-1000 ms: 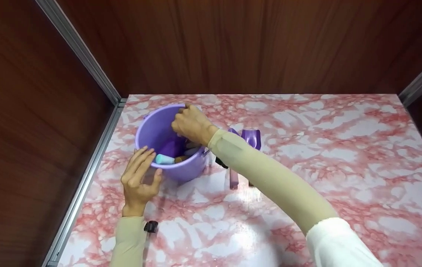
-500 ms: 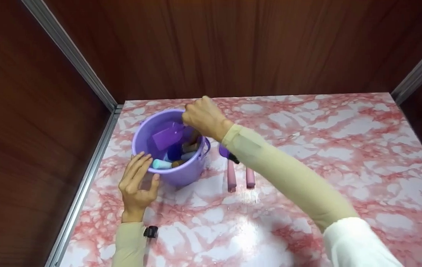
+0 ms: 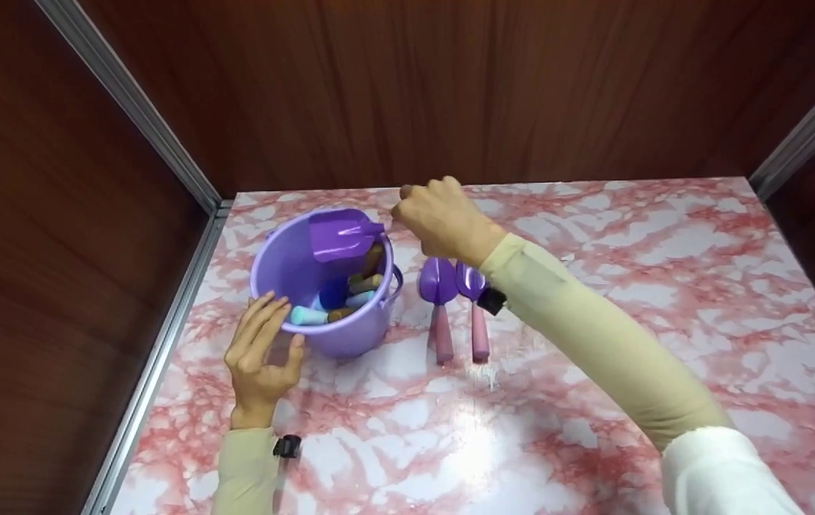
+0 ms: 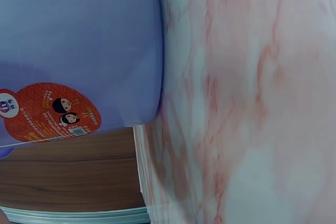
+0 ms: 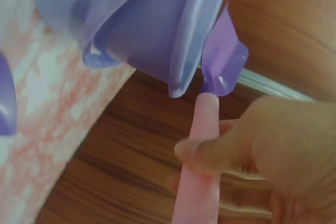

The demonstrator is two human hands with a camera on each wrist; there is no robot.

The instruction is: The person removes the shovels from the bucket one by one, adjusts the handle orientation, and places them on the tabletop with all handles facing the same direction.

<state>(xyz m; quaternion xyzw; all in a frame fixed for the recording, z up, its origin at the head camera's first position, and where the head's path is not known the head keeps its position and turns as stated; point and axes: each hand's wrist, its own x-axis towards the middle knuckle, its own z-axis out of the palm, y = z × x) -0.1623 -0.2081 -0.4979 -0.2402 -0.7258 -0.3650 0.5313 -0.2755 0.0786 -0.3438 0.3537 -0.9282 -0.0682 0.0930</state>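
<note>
My right hand (image 3: pixel 446 218) grips the pink handle of a purple hand shovel (image 3: pixel 341 234), a flat-bladed toy-like tool. In the right wrist view, thumb and fingers wrap the handle (image 5: pixel 199 182), and the blade is at the bucket's rim. The purple bucket (image 3: pixel 346 342) stands tilted in the head view, with several items inside, among them a turquoise-ended piece (image 3: pixel 308 315) and a dark blue one (image 3: pixel 333 293). My left hand (image 3: pixel 258 357) rests with fairly straight fingers against the rim's near left side. A red sticker (image 4: pixel 55 113) shows on the bucket's wall in the left wrist view.
Two purple garden tools with pink handles, a rounded trowel (image 3: pixel 438 282) and a narrower one (image 3: pixel 479 332), lie right of the bucket on the red-and-white marbled table (image 3: pixel 629 286). Brown wood panels (image 3: pixel 450 93) stand behind and at the sides.
My right hand has moved up and rightward out of the bucket, drawing the shovel up to the rim. The left hand has stayed at the rim.
</note>
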